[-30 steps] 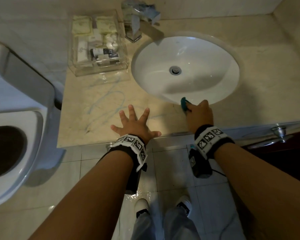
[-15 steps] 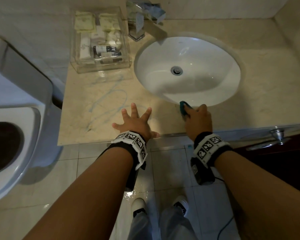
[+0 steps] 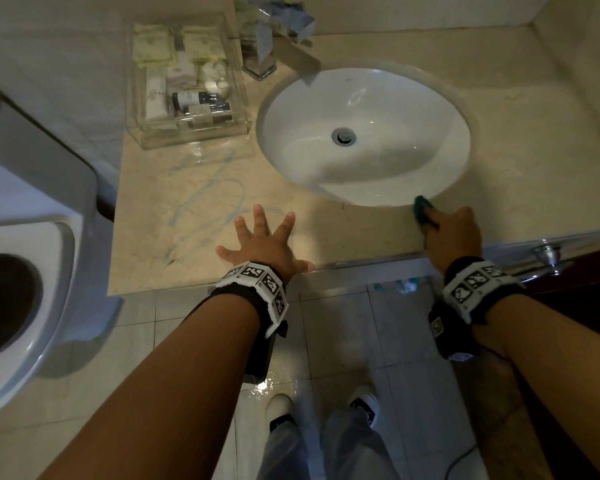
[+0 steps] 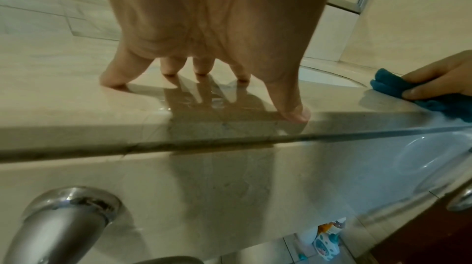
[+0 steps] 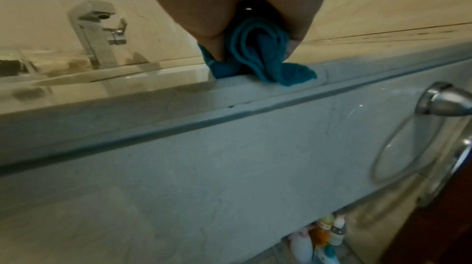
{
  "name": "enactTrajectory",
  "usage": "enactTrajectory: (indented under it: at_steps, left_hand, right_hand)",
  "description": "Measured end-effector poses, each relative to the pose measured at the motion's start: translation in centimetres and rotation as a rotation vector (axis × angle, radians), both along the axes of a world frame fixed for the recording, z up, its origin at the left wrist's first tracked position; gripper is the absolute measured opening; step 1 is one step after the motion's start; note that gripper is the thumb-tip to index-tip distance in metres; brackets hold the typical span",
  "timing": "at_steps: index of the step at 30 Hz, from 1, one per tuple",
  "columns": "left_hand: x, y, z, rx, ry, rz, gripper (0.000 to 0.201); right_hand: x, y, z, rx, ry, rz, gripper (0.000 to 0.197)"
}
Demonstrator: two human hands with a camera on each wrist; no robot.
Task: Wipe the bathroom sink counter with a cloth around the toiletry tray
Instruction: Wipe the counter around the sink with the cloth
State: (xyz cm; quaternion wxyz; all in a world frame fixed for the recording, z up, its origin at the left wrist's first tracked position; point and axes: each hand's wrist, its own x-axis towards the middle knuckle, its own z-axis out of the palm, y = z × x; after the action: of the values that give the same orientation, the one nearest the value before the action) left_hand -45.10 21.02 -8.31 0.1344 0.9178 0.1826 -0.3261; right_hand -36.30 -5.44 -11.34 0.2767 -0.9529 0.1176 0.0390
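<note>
Fingers of the right hand (image 3: pixel 452 233) are clamped on the teal cloth (image 5: pixel 258 56) at the counter's (image 3: pixel 326 233) front edge, just below the basin (image 3: pixel 362 133); left hand (image 3: pixel 262 244) splayed flat nearby. Risk imo: blue streaks (image 3: pixel 205 202) near the toiletry tray (image 3: pixel 184 81), back-left corner, get missed.

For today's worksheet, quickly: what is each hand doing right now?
Left hand: open, fingers spread, resting on the counter.
Right hand: closed around the teal cloth, pressed to the counter beside the sink.

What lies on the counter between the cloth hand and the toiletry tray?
Head view: sink basin and bare counter lie between right hand, gripping cloth, and toiletry tray.
</note>
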Motion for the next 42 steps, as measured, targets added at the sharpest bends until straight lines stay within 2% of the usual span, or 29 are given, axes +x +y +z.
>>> enactTrajectory:
  at_steps: [3, 5, 8, 11, 13, 16, 20, 23, 24, 26, 29, 30, 33, 35, 37, 39, 42]
  left_hand:
    - [0.0, 0.0, 0.0, -0.001, -0.007, -0.001, 0.100]
    - [0.0, 0.0, 0.0, 0.000, -0.015, -0.001, 0.100]
    - [0.0, -0.1, -0.1, 0.008, -0.018, 0.005, 0.101]
    - [0.0, -0.2, 0.0, 0.018, -0.012, 0.013, 0.102]
    - [-0.1, -0.1, 0.2, 0.013, -0.010, 0.005, 0.101]
    - [-0.2, 0.0, 0.4, 0.003, -0.013, -0.001, 0.100]
    - [-0.2, 0.0, 0.3, -0.005, -0.015, 0.002, 0.100]
    - [-0.1, 0.0, 0.2, -0.015, -0.014, 0.002, 0.101]
    - [-0.1, 0.0, 0.3, -0.014, -0.014, 0.003, 0.101]
    - [-0.1, -0.1, 0.3, -0.005, -0.015, 0.002, 0.101]
    - [0.0, -0.1, 0.4, 0.005, -0.009, 0.005, 0.101]
    - [0.0, -0.1, 0.4, 0.004, -0.005, 0.006, 0.101]
    - [0.0, -0.1, 0.5, 0.005, 0.002, 0.007, 0.102]
    - [0.0, 0.0, 0.4, 0.006, -0.004, 0.006, 0.102]
    - [0.0, 0.0, 0.3, 0.006, -0.007, 0.004, 0.102]
    - [0.0, 0.0, 0.2, 0.012, -0.005, 0.004, 0.102]
    - [0.0, 0.1, 0.0, 0.029, -0.006, 0.000, 0.101]
  right_hand:
    - [-1.2, 0.9, 0.4, 0.136, 0.007, -0.160, 0.040]
    - [-2.9, 3.8, 0.2, 0.296, 0.020, -0.159, 0.041]
    - [-6.0, 8.6, -0.2, 0.426, 0.066, -0.049, 0.037]
    - [-7.3, 10.3, -0.7, 0.365, 0.068, 0.153, 0.031]
    - [-6.8, 9.2, -0.7, 0.349, 0.069, 0.221, 0.029]
    - [-4.7, 5.7, 0.1, 0.429, 0.065, 0.023, 0.033]
    - [-2.0, 1.6, 0.6, 0.210, 0.009, -0.186, 0.039]
    - [-1.6, 2.9, 0.5, 0.217, 0.042, -0.283, 0.034]
    - [-1.8, 4.1, 0.6, 0.223, 0.058, -0.262, 0.034]
    - [-2.8, 7.2, 1.0, 0.228, 0.071, -0.109, 0.037]
    - [-5.2, 11.4, 1.5, 0.048, 0.100, 0.310, 0.037]
    - [-5.4, 12.0, 1.8, -0.001, 0.116, 0.391, 0.037]
    - [-4.1, 11.5, 3.6, -0.009, 0.289, 0.537, 0.038]
    - [-2.7, 10.2, 4.7, -0.054, 0.415, 0.695, 0.048]
    - [-2.2, 9.5, 5.2, -0.141, 0.405, 0.823, 0.056]
    - [-2.7, 9.6, 4.6, -0.126, 0.349, 0.859, 0.056]
    - [-3.4, 10.4, 2.7, 0.013, 0.216, 0.760, 0.049]
